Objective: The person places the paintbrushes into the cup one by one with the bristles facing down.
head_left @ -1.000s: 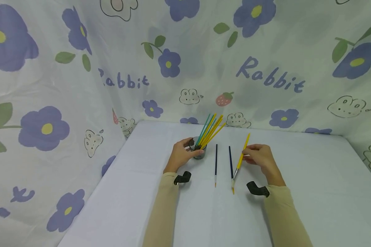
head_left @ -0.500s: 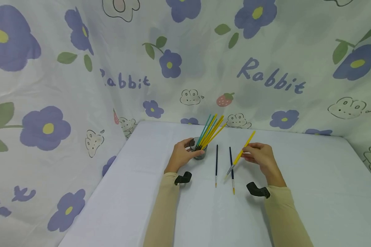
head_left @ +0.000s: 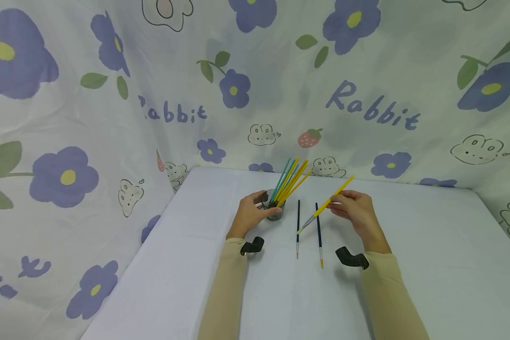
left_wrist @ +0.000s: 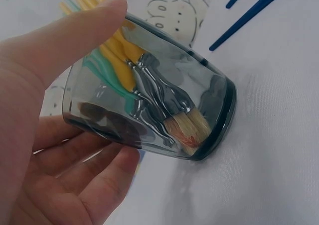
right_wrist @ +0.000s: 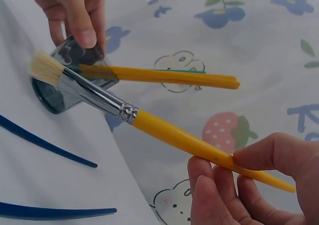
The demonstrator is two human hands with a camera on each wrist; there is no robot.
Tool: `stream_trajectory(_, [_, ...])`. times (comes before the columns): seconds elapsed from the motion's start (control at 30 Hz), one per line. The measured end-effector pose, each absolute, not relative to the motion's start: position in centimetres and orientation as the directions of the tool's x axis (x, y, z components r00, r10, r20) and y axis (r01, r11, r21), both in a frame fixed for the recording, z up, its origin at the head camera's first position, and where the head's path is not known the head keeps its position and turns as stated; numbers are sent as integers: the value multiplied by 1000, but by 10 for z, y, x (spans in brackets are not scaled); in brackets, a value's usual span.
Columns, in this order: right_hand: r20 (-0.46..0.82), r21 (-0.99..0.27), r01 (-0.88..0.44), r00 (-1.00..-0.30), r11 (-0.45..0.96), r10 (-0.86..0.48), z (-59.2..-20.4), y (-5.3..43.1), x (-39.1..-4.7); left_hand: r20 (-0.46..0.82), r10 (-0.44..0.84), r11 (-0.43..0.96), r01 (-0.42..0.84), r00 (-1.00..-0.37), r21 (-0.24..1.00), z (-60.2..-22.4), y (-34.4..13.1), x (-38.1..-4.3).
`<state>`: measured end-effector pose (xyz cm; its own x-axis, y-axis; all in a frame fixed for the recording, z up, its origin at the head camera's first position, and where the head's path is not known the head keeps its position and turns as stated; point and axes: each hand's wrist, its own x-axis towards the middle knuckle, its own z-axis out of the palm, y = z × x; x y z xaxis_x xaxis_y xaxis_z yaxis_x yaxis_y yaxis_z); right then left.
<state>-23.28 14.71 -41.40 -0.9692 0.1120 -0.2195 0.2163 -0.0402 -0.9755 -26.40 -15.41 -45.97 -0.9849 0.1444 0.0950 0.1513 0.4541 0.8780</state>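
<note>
My left hand (head_left: 251, 215) grips a smoky see-through glass (left_wrist: 164, 93), thumb on one side and fingers around the other. Several yellow and green paintbrushes (head_left: 290, 183) lean inside it, bristles down, handles fanned to the right. Between the thumb and fingers of my right hand (head_left: 357, 212) is pinched a yellow paintbrush (right_wrist: 172, 134), held above the table. Its pale bristles (right_wrist: 46, 68) point left and down toward me, over a thin dark-blue paintbrush (head_left: 298, 222). Another dark-blue paintbrush (head_left: 319, 236) lies to the right of that one, also partly beneath the yellow brush.
A white cloth covers the table (head_left: 187, 264). Behind and to the left hangs a curtain (head_left: 280, 71) printed with purple flowers and rabbits, meeting the table's back edge. A black camera mount sits on each wrist.
My right hand has lifted the yellow paintbrush off the right dark-blue brush and tilted it, so its bristles swing left and up. The left hand keeps its hold on the glass.
</note>
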Motion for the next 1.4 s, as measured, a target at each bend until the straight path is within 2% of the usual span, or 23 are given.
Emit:
stream_trajectory(0.37, [-187, -980, 178, -976, -84, 115, -406, 142, -237, 65, 125, 470, 117, -990, 875, -460, -154, -265])
stream_trajectory(0.93, [-132, -991, 128, -983, -37, 130, -389, 122, -249, 85, 136, 459, 139, -987, 877, -461, -155, -264])
stream_trajectory(1.4, [-38, -990, 18, -989, -142, 142, -376, 107, -258, 80, 140, 451, 135, -987, 882, -459, -155, -264])
